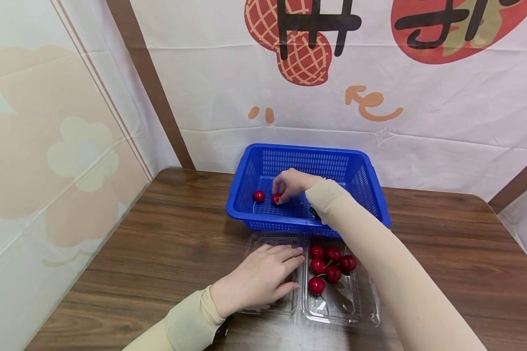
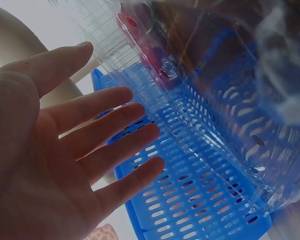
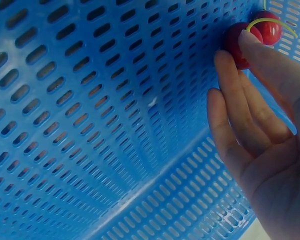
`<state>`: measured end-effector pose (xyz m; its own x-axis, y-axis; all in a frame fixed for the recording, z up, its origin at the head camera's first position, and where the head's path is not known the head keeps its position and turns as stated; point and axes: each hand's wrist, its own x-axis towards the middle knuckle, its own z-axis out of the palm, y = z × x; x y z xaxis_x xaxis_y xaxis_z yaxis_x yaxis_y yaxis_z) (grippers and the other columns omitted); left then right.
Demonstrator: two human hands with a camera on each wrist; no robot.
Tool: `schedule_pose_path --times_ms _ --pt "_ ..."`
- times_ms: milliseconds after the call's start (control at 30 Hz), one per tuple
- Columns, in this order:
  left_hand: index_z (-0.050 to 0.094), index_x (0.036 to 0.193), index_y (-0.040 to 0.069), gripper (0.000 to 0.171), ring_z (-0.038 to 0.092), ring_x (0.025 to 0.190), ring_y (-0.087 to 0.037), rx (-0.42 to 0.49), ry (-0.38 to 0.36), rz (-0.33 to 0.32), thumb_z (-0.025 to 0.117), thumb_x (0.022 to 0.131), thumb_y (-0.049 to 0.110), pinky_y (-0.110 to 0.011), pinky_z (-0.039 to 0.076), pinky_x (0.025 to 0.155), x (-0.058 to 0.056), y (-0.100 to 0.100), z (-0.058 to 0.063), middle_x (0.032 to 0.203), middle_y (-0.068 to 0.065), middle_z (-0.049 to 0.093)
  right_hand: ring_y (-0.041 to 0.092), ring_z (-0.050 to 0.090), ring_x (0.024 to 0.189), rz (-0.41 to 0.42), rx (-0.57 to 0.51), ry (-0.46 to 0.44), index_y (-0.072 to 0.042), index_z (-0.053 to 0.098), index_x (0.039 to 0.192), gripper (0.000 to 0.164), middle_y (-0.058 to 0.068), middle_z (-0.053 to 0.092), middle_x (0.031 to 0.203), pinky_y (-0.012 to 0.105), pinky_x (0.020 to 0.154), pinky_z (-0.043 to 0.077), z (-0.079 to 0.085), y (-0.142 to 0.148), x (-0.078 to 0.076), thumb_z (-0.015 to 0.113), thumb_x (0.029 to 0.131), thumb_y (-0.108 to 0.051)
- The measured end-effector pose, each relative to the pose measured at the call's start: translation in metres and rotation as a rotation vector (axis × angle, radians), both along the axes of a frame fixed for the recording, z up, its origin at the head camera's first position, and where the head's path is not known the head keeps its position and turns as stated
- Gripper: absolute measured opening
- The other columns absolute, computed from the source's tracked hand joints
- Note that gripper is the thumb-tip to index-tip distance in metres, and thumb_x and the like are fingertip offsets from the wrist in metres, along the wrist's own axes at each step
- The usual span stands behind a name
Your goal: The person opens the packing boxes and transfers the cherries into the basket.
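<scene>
Inside a blue plastic basket (image 1: 307, 223), my right hand (image 1: 292, 184) pinches a red cherry (image 3: 236, 46) between thumb and fingertips. A second cherry (image 1: 258, 196) with a thin stem lies to its left on the basket floor. My left hand (image 1: 263, 275) has its fingers extended over the lid half of a clear plastic clamshell box (image 1: 293, 308), near the fold. In the left wrist view the left hand (image 2: 90, 145) shows a bare palm with spread fingers. Several cherries (image 1: 333, 273) sit in the box's right half.
The basket stands at the back of a brown wooden table (image 1: 180, 234), close to a white printed cloth (image 1: 211, 92). The open clamshell box lies in front of the basket. My right forearm (image 1: 391, 258) crosses over the basket's front rim and the box's right edge.
</scene>
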<state>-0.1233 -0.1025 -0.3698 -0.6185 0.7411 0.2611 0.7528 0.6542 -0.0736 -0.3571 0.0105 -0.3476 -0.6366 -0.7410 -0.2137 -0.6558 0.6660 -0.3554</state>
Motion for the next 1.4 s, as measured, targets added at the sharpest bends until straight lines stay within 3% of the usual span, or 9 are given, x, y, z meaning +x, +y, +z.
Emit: schedule_pose_path --times_ms 1400 --pt "0.061 0.122 0.01 0.05 0.052 0.116 -0.022 -0.007 -0.021 0.0 0.057 0.085 0.044 -0.041 0.048 0.09 0.0007 -0.0014 0.0022 0.128 -0.006 0.058 0.017 0.061 0.093 -0.052 -0.028 -0.034 -0.009 0.066 0.107 0.035 0.01 0.068 0.105 0.033 0.079 0.054 -0.001 -0.0108 -0.0025 0.072 0.073 -0.003"
